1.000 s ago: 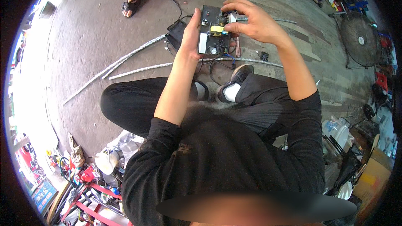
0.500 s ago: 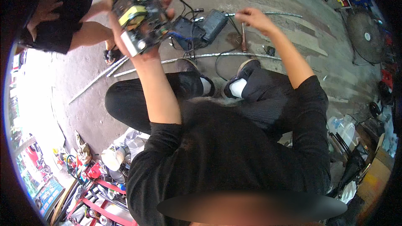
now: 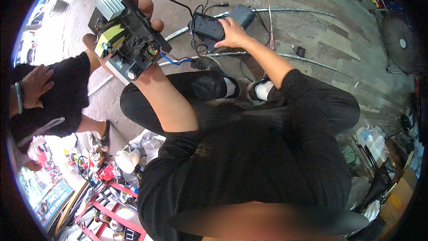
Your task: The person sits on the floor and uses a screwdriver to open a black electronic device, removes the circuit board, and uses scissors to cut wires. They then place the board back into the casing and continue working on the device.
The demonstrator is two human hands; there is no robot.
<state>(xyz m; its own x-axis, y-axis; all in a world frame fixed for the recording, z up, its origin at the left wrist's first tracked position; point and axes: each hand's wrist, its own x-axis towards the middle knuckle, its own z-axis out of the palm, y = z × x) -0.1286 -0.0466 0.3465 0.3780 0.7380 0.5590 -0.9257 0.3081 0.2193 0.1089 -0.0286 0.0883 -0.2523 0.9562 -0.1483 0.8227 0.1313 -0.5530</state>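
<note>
My left hand (image 3: 149,75) is wrapped under an exposed circuit board (image 3: 135,42) and holds it up at the left. The board sits in a black tray and bears silver heat sinks, a yellow transformer and blue wires. A black cable (image 3: 167,1) runs from its far end down toward the floor. Ahead of my feet, my right hand (image 3: 234,35) grips the right end of a black plastic case (image 3: 208,27), thumb on the near side and fingers on the far side. A second dark case half (image 3: 243,15) lies just beyond that hand.
A screwdriver (image 3: 272,38) and a small black part (image 3: 300,51) lie right of the cases. Silver strips cross the floor. A person's leg and hand (image 3: 38,87) are close on the left. Behind me sit cluttered goods (image 3: 111,196); a fan (image 3: 399,40) stands far right.
My right hand has moved left and down onto the black case, from above the screwdriver. The circuit board in my left hand has shifted left. The other person has come nearer along the left side.
</note>
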